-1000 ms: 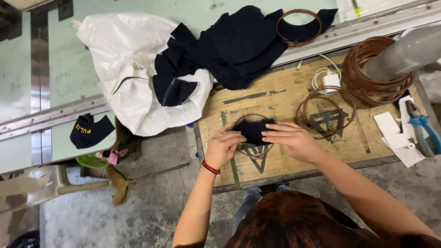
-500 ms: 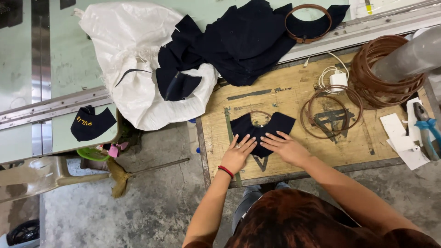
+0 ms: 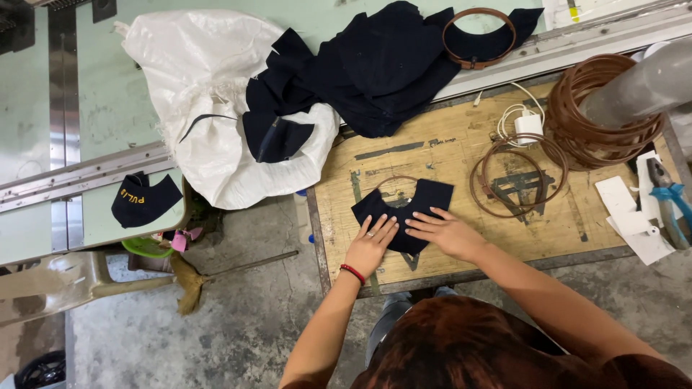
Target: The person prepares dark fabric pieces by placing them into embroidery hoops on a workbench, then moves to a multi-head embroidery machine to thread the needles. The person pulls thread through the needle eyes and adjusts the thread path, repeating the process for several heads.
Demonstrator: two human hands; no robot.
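Note:
A small dark navy curved fabric piece (image 3: 404, 210) lies flat on the wooden workbench (image 3: 461, 166), over a thin brown hoop (image 3: 395, 181) that shows in its cut-out. My left hand (image 3: 370, 245), with a red wristband, presses flat on the piece's lower left part. My right hand (image 3: 447, 232) lies flat on its lower right part, fingers spread. Neither hand grips anything.
A pile of navy fabric (image 3: 375, 68) spills from a white sack (image 3: 209, 108) at upper left. Brown hoops (image 3: 517, 173) lie on the bench, a stack of hoops (image 3: 605, 115) rings a grey pole, another hoop (image 3: 478, 36) sits on fabric. Blue pliers (image 3: 667, 198), white charger (image 3: 528, 126), a navy cap piece (image 3: 144, 198).
A second ago both hands held the navy piece bunched above the bench. They have since spread it flat over the hoop and now press it down.

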